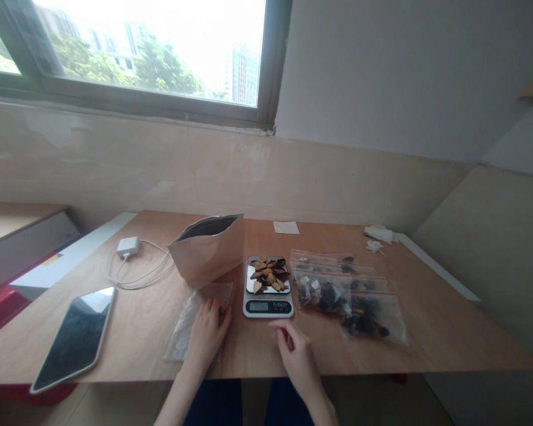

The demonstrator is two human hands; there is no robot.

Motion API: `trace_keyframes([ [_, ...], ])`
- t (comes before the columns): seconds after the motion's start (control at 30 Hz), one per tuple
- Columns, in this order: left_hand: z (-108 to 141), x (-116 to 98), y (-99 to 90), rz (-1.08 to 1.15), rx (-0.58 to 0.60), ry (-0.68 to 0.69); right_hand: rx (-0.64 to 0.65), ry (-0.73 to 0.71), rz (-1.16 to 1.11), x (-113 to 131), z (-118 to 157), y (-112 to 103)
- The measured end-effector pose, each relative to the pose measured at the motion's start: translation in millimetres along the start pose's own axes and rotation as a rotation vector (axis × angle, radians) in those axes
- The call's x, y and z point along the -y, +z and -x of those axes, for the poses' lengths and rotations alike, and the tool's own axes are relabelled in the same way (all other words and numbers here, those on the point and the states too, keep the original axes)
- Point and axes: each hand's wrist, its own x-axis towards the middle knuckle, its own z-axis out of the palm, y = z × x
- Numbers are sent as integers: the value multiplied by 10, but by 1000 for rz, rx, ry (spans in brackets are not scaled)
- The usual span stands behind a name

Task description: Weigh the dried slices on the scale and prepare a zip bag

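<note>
Our digital kitchen scale (258, 306) stands near the front of the desk (430, 349), and we place everything else by it. On its metal platform lies a small heap of dried pieces (269, 275), curled, angular shards that are tan on some faces and nearly black on others.

Just left of the scale, a kraft paper pouch (208, 251) stands with its mouth open and a dark, shiny lining showing; we cannot see what is inside. Right of the scale, three resealable plastic bags (322, 290) with red seal lines lie overlapping, packed with dark lumps and some paler bits.

In front of the pouch and left of the scale, a clear plastic bag (186, 325) lies flat on the desk. Our left hand (206, 334) rests palm-down on it, its grip wide and flat, with the fingers pointing toward the scale. Our right hand (295, 355) hovers just in front of the scale, its grip loosely curled and holding nothing we can see.

Farther left of the scale lie a tablet (73, 340) and a white charger (127, 247) with its cable (144, 278). Beyond the scale lies a slip of white paper (286, 227).
</note>
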Motion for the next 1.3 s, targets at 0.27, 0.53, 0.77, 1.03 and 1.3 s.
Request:
trace_keyframes([
  [0.27, 179, -183, -209, 271, 99, -77, 225, 111, -164, 325, 137, 370],
  [0.53, 270, -545, -395, 528, 80, -106, 232, 78, -402, 594, 20, 382],
  [0.77, 288, -565, -415, 554, -67, -186, 41, 180, -318, 365, -54, 362],
  [1.03, 206, -504, -636, 435, -295, -287, 99, 238, -329, 108, -5, 223],
  [1.3, 106, -460, -581, 357, -203, -105, -37, 181, -193, -32, -166, 27],
])
